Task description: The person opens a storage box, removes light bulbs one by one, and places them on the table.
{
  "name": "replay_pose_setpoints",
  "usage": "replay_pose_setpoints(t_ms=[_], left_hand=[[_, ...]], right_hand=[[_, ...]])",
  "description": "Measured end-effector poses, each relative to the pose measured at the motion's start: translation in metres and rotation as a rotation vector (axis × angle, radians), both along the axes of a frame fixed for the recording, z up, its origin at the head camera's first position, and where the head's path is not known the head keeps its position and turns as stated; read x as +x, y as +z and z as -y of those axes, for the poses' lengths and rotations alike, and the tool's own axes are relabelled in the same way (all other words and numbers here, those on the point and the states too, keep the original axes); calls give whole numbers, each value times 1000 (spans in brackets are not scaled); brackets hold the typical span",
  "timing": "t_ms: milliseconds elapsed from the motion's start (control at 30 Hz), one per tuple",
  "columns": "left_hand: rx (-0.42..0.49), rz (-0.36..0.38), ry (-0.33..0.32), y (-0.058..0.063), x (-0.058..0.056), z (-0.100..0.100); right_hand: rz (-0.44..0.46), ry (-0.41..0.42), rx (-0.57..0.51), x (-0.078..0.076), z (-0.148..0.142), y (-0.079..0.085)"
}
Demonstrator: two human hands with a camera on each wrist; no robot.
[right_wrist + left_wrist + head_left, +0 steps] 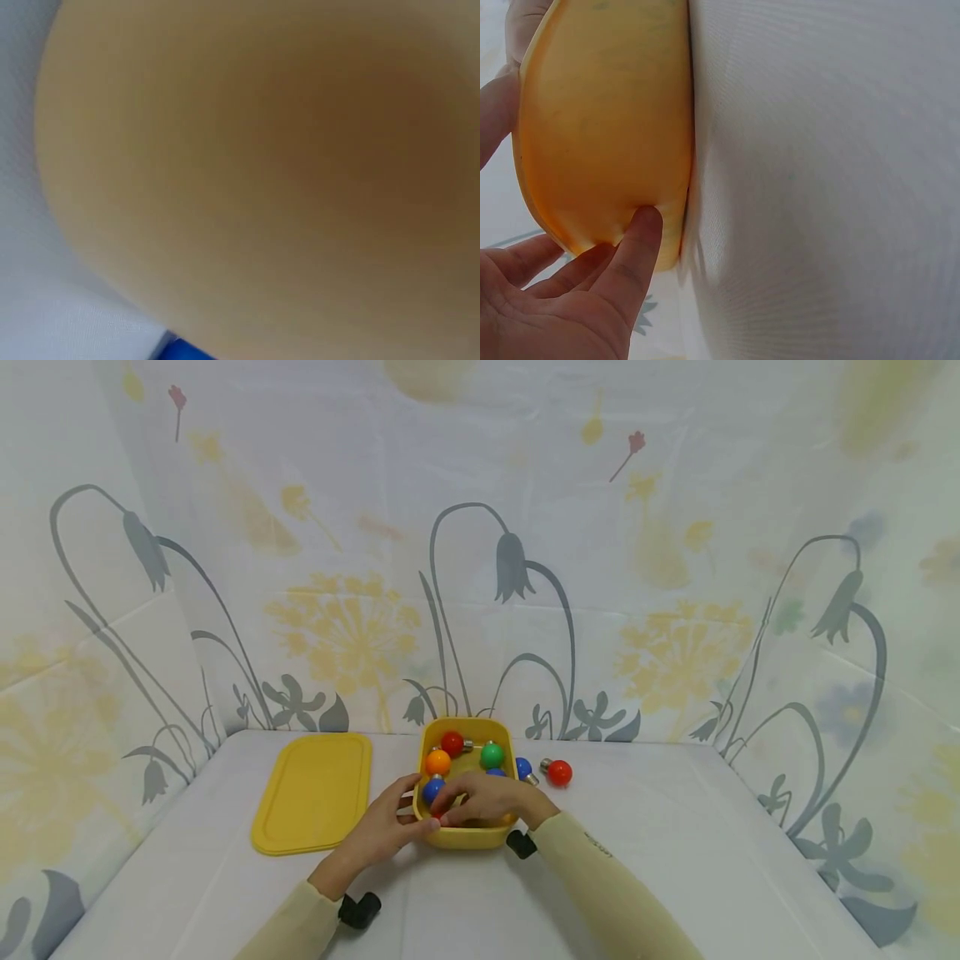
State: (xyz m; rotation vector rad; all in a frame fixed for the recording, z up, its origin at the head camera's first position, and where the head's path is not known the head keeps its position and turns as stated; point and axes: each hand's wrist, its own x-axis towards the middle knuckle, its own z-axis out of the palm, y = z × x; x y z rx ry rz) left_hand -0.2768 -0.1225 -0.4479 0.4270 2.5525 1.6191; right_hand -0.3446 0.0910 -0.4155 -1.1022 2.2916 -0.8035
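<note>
A yellow plastic container (467, 838) holds several small coloured light bulbs, including an orange bulb (438, 762), a green bulb (492, 755) and a blue bulb (433, 791). My left hand (381, 828) grips the container's front left corner, fingers against the outer side wall and thumb by the front rim. In the left wrist view, fingertips (646, 221) press on the container wall. My right hand (483, 797) reaches inside, its bent fingers at a red bulb (437, 817) in the front left corner, mostly hidden by the fingers. The right wrist view shows mainly blurred container wall (187, 187).
A flat yellow lid (313, 793) lies on the white table left of the container. To its right, a blue bulb (523, 767) and a red bulb (559, 773) lie on the cloth. A flower-printed curtain (480, 635) stands behind the table.
</note>
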Motion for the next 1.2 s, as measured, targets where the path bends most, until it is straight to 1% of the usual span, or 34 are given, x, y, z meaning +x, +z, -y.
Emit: replay_pose_setpoints(t_ms=[267, 533, 933, 1200], left_hand=[[5, 10, -1, 2, 1, 0], [3, 19, 1, 1, 0, 0], [6, -8, -4, 0, 0, -1], [2, -6, 3, 1, 1, -1]], right_hand=[[60, -10, 9, -3, -2, -1], [123, -38, -26, -4, -3, -2], [148, -74, -25, -3, -3, -4], [169, -55, -67, -3, -3, -4]])
